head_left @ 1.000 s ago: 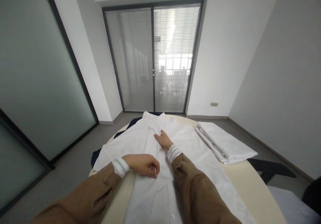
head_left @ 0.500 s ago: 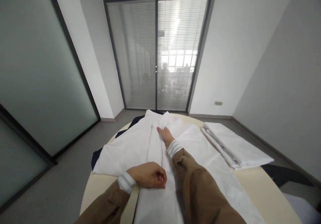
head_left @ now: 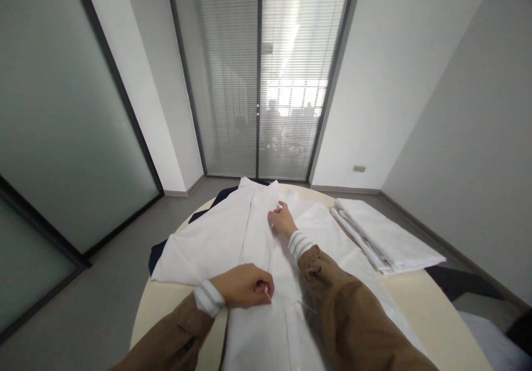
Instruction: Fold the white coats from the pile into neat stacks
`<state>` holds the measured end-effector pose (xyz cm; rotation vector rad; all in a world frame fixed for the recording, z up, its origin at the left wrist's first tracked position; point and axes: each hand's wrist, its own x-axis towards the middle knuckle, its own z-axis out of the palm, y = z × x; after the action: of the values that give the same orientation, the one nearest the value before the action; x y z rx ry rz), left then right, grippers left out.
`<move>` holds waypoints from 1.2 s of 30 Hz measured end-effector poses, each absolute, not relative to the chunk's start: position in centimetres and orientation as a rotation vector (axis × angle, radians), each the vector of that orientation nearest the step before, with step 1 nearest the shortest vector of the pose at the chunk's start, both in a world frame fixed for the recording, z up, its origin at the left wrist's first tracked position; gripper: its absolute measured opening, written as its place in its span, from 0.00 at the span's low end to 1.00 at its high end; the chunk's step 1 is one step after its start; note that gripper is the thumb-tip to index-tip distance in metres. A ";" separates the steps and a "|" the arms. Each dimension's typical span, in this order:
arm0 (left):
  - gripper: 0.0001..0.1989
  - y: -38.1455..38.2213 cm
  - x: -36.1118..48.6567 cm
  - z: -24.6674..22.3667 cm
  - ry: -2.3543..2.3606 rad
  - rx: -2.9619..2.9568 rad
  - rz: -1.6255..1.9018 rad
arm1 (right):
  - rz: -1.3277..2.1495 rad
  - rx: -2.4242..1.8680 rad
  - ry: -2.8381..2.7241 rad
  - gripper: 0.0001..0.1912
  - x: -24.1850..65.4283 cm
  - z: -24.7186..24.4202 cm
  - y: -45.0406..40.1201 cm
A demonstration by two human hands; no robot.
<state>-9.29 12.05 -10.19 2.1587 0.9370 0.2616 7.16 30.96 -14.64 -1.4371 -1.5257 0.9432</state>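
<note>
A long white coat (head_left: 211, 232) with a collar lies spread over the round table, its collar end away from me and a sleeve out to the left. My left hand (head_left: 245, 286) is closed in a pinch on the coat's front edge, near the middle. Farther up, below the collar, my right hand (head_left: 283, 221) has thumb and fingers bent together at the same front edge, with a bit of white cloth showing between them. The coat's lower end runs out of view beneath my right sleeve.
A folded white cloth (head_left: 390, 238) rests on the right of the cream table (head_left: 440, 315). Dark blue fabric (head_left: 155, 257) sticks out under the coat at the left. Beyond are a glass door with blinds (head_left: 257, 82) and a frosted panel (head_left: 62, 116).
My right hand has lifted slightly and shifted right, and the front edge of the coat lies flatter there. My left hand keeps its pinch in nearly the same place.
</note>
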 end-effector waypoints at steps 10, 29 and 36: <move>0.09 12.0 -9.1 -11.8 0.888 2.034 0.337 | 1.032 -1.584 -2.180 0.26 10.3 -12.7 22.2; 0.16 12.9 -9.3 -13.7 0.883 1.423 0.669 | -0.061 -0.057 -2.872 0.19 11.3 -10.5 8.0; 0.14 12.6 -9.3 -13.4 0.846 1.429 0.646 | -0.320 0.096 -2.675 0.10 10.9 -11.4 7.6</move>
<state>-9.34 12.58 -13.38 1.4293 0.8460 0.6457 10.87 7.63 -11.37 0.0959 -2.6748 -0.3201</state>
